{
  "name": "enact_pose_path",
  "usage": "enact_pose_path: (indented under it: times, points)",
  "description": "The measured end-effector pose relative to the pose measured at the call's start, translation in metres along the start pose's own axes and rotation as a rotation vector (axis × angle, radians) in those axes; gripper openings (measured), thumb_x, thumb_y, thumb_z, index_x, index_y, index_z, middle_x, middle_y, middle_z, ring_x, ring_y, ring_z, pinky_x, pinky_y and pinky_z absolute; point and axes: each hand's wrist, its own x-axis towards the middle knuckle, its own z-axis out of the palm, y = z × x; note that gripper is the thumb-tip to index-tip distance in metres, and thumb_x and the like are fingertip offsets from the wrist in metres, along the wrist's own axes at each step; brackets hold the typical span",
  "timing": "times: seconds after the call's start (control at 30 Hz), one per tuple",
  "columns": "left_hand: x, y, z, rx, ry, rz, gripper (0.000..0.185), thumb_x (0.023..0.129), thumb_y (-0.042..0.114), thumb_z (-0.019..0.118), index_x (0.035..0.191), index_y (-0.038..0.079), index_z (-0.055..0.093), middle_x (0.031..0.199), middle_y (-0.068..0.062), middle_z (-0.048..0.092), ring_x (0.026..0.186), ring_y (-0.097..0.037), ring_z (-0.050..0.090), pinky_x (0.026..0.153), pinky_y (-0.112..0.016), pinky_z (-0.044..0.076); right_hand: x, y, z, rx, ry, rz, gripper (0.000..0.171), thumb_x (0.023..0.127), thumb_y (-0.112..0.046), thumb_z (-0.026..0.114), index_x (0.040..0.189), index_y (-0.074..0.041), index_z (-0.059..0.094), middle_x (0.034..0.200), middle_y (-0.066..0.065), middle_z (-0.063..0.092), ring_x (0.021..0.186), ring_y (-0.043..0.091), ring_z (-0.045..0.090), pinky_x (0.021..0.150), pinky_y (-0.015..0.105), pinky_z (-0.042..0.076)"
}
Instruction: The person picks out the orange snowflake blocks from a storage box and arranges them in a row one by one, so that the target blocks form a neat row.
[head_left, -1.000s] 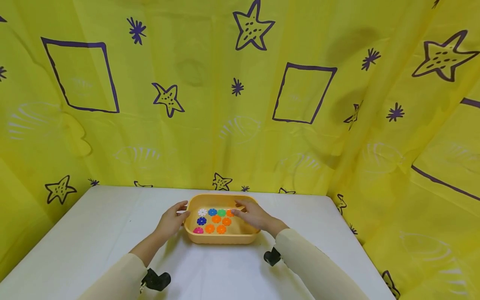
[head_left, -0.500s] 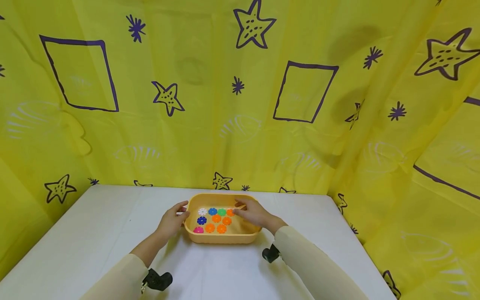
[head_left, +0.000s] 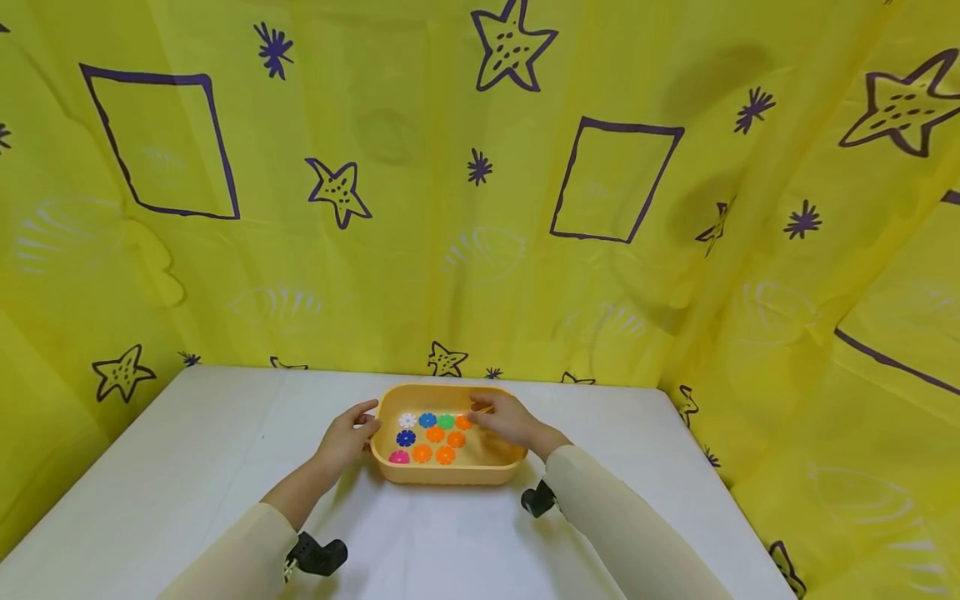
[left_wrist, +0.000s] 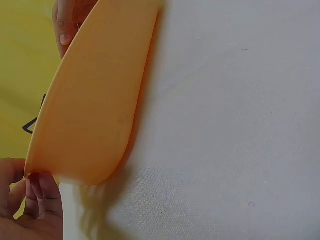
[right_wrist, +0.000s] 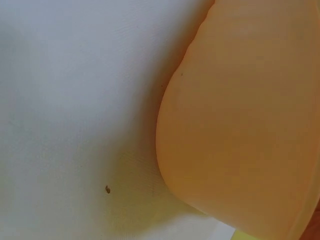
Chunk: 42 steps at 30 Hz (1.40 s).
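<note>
Fingers of both hands (head_left: pixel 347 437) (head_left: pixel 504 419) curl round opposite rims of the tray (head_left: pixel 450 477).

A white bench (head_left: pixel 225 467) carries an orange tray (head_left: pixel 450 477) that sits near the middle of its far edge, closer to that edge than to the near one. Small coloured gear-shaped discs (head_left: pixel 435 434) lie inside the tray.

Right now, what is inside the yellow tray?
Inside the yellow tray lie flat flower-shaped plastic discs: several orange, plus white, two blue, green and pink. The right hand reaches over the tray's right part, so anything beneath it is hidden.
</note>
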Motion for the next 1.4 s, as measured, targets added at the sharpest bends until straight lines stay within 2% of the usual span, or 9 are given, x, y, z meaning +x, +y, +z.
enact_pose_path:
  times: [0.4,0.77,1.0,1.4]
  points:
    - [0.002,-0.001,0.0,-0.076,-0.026,-0.002,0.049,0.1,0.013,0.052,0.146,0.001,0.042,0.109,-0.016,0.049,0.088,-0.021,0.054,0.072,-0.022,0.054,0.01,0.007,-0.003,0.007,-0.002,-0.004,0.052,0.092,-0.02,0.065,0.137,0.002,0.053,0.126,0.016,0.064,0.113,0.029,0.062,0.09,0.036,0.055]
    - [0.002,-0.002,0.0,-0.098,-0.038,-0.027,0.048,0.101,0.015,0.051,0.146,0.002,0.042,0.114,-0.017,0.05,0.092,-0.023,0.056,0.075,-0.024,0.054,0.015,0.005,-0.002,0.069,-0.012,0.089,0.05,0.092,-0.019,0.066,0.136,0.002,0.055,0.128,0.017,0.062,0.098,0.023,0.067,0.085,0.033,0.057]
    - [0.003,-0.004,0.0,-0.142,-0.028,-0.023,0.048,0.1,0.013,0.051,0.145,0.0,0.043,0.107,-0.014,0.049,0.086,-0.019,0.055,0.07,-0.021,0.053,0.016,0.003,0.0,0.085,0.014,0.101,0.045,0.091,-0.015,0.068,0.131,0.004,0.059,0.122,0.017,0.065,0.09,0.02,0.067,0.082,0.032,0.057]
    - [0.003,-0.006,-0.002,-0.16,-0.033,-0.033,0.047,0.101,0.012,0.051,0.145,0.0,0.043,0.107,-0.013,0.049,0.086,-0.019,0.055,0.07,-0.024,0.053,0.022,0.005,0.007,0.071,0.071,0.145,0.041,0.087,-0.016,0.073,0.122,0.004,0.065,0.109,0.014,0.067,0.084,0.018,0.062,0.073,0.029,0.057]
